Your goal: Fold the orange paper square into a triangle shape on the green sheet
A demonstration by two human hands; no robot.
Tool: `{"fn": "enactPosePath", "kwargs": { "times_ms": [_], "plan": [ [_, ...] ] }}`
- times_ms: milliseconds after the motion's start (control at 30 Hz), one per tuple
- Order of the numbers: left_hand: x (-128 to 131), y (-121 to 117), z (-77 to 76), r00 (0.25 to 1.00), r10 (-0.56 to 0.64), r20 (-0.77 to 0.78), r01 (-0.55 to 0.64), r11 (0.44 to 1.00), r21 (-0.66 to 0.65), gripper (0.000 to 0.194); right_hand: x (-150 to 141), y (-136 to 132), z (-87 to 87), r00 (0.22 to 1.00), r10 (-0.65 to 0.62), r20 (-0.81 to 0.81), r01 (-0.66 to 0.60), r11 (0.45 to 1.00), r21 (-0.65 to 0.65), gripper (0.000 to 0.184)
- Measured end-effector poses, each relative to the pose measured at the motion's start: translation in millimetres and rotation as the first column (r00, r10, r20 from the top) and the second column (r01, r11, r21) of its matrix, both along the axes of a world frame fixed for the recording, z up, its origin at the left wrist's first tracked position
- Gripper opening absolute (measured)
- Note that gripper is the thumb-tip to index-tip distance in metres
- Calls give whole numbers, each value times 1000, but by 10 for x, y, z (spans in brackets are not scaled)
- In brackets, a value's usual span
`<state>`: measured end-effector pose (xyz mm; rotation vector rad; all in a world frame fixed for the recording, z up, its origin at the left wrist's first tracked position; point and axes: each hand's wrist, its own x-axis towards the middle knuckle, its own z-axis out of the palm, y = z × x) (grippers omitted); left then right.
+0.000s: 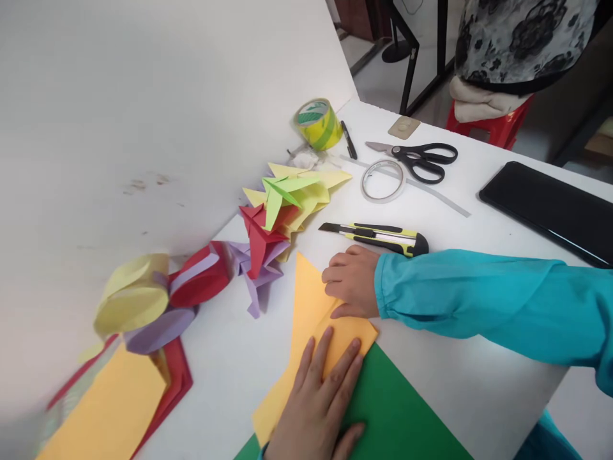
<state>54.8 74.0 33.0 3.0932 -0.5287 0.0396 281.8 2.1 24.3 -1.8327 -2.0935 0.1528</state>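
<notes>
Pressing folded orange paper [311, 306] to a white table [220, 383], a person in teal sleeves [454, 287] works w/ both hands close, a small gap btwn them. The L hand [318, 402] lies flat, palm down, fingers spread over the paper's lower part, thumb over a green sheet [402, 409] that sits partly underneath. The R hand [354, 281], fingers curled, rests on the upper part; can't tell if it pinches the paper. Just beyond the R hand lies a yellow-and-black box cutter [383, 237], blade toward the left. Farther back: black-handled scissors [426, 160], a thin tape roll [365, 185] overlapping a gray strip [445, 201], a black pen [349, 140] & a wide yellow tape roll [329, 131]. A black phone [550, 207] is at far right. Nr the wall [143, 115], left of the cutter, pointed paper shapes [258, 236] in red, purple, yellow & lt. green bunch together; beside them are rounded paper pcs. [138, 300] in yellow, red & purple, w/ a 2nd orange pc. [105, 402] at lower left. Top right, floral-print fabric [531, 38] shows above a red stool [514, 121].
</notes>
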Motion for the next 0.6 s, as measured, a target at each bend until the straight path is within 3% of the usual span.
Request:
{"fn": "enactPosePath", "kwargs": {
  "times_ms": [267, 367, 467, 567, 600],
  "plan": [
    [-38, 32, -51, 1000, 7, -7, -7, 1000, -27, 73, -15, -10, -21, 1000, -2, -24, 3, 1000, 19, 42],
    [-49, 38, -70, 1000, 3, -6, -3, 999, -43, 73, 9, 8, -8, 998, 18, -53, -20, 999, -31, 42],
    [-38, 29, -48, 1000, -12, -1, 12, 999, -41, 69, 64, -17, 150, 992, 23, -122, -41, 988, -150, 38],
    [-19, 16, -3, 1000, -5, -25, 4, 1000, -20, 67, 139, -139, 446, 984, -36, -175, -4, 975, -221, 23],
    [-16, 15, 7, 999, 1, -39, -2, 1000, -12, 67, 165, -195, 546, 979, -51, -199, -20, 940, -341, 20]
  ]
}}
